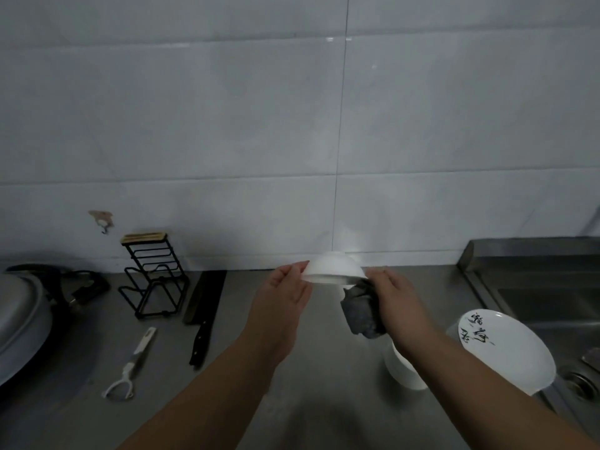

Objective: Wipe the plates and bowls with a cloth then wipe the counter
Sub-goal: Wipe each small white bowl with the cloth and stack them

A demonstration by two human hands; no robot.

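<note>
Obs.: the person holds a white bowl point(334, 269) upside down, foot ring up, in the air above the steel counter point(292, 401), left of the sink point(535, 306). The left hand point(285, 293) pinches the bowl's rim on the side away from the sink, thumb on the outer wall, the other fingers nearly straight beneath the rim. The right hand point(396, 297) is curled around a bunched grey cloth point(362, 315) and presses its top against the rim on the sink side; the rest of the cloth hangs below the hand. A stack of white bowls point(404, 371) stands on the counter near the sink's left edge, partly hidden by the right forearm. A white plate point(506, 352) with black brush characters lies tilted at that edge, just beside the stack. Farther left of the sink lie a dark cleaver point(204, 300) and a white peeler point(130, 368), and a black wire rack point(152, 277) stands there; a metal lid point(19, 319) lies farthest from it.
</note>
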